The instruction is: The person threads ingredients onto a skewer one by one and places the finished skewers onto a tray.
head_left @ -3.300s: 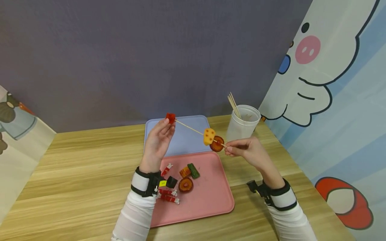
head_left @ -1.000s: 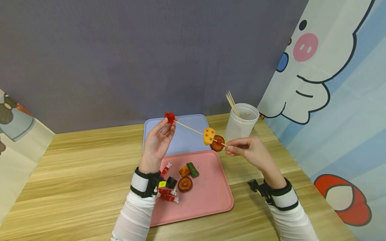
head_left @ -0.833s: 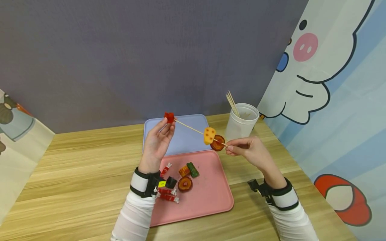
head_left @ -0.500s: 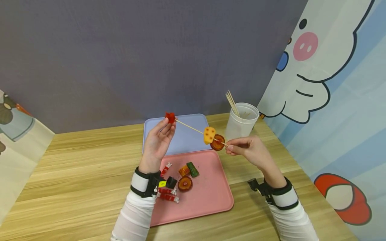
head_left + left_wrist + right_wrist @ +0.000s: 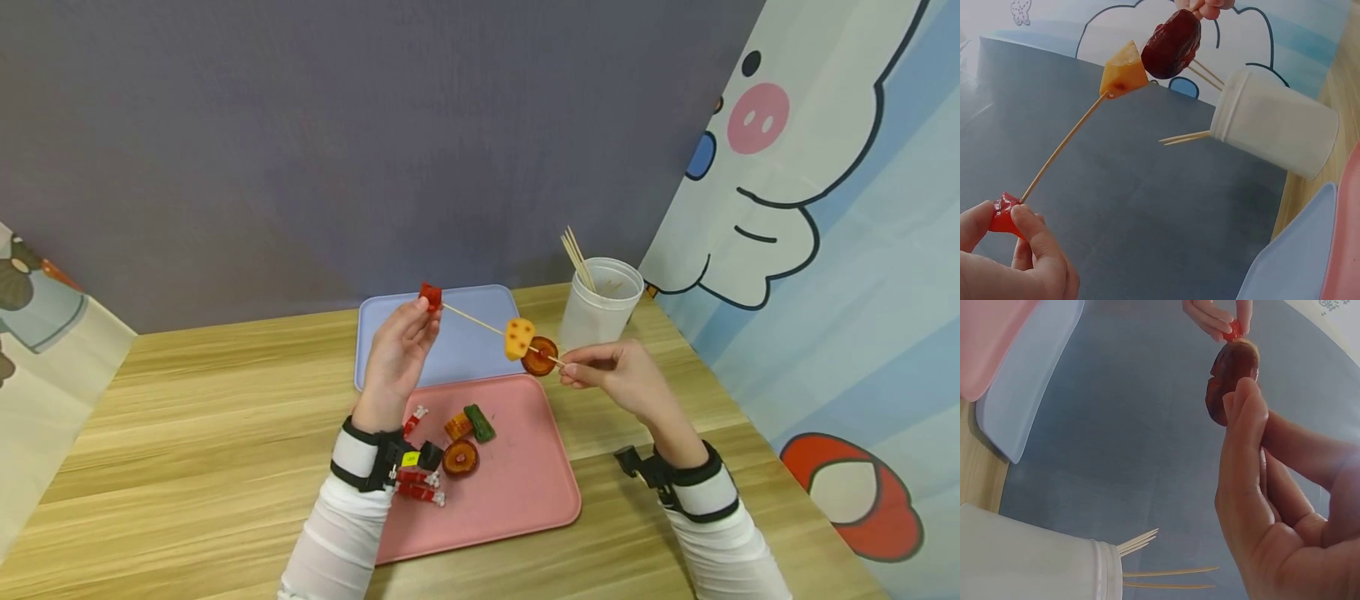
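My left hand (image 5: 397,342) pinches a small glossy red toy food piece (image 5: 431,297) between thumb and fingertips. In the left wrist view, a bamboo skewer (image 5: 1063,145) meets the side of that red piece; how deep its tip sits is hidden. Threaded on the skewer are a yellow wedge with brown spots (image 5: 518,338) and a round, brown, mushroom-like piece (image 5: 538,357), side by side near the right end. My right hand (image 5: 626,375) pinches the skewer's right end between thumb and fingers. A stretch of bare stick separates the red piece from the yellow wedge.
Below the hands lies a pink tray (image 5: 525,492) with corn (image 5: 459,427), a green piece (image 5: 479,423), another brown round (image 5: 461,458) and several red-and-white pieces (image 5: 422,493). Behind it is a blue tray (image 5: 472,300). A white tub (image 5: 600,312) of skewers stands at the right.
My left hand has shifted slightly right with the red piece, which has turned a little. The right hand, the skewer, the yellow wedge and the brown round stay nearly in place.
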Available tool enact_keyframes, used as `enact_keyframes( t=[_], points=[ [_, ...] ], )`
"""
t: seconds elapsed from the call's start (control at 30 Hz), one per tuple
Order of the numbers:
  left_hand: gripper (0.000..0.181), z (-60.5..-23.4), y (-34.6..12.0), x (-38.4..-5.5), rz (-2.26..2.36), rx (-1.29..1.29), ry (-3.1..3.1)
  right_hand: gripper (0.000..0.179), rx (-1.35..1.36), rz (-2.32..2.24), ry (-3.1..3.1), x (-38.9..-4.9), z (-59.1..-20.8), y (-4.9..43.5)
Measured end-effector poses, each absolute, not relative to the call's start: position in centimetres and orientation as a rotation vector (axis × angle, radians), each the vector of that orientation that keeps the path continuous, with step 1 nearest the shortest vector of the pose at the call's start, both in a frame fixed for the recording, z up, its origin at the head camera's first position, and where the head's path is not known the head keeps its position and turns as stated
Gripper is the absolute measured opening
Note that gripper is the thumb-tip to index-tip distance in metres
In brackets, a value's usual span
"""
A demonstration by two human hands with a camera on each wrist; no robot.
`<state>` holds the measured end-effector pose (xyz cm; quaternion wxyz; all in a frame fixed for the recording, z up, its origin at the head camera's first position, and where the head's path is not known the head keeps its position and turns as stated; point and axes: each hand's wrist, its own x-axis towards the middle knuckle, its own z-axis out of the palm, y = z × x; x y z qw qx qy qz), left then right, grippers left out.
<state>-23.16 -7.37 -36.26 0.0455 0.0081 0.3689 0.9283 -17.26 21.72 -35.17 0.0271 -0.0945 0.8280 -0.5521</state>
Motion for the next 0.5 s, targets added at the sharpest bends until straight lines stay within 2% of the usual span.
enact_keyframes(
  t=[0.5],
  points=[
    [0.017, -37.2, -5.8, -23.0, 2.672, 0.068, 1.137, 0.024, -0.263, -1.688, 2.537, -17.5, -35.7, 21.2]
  ],
)
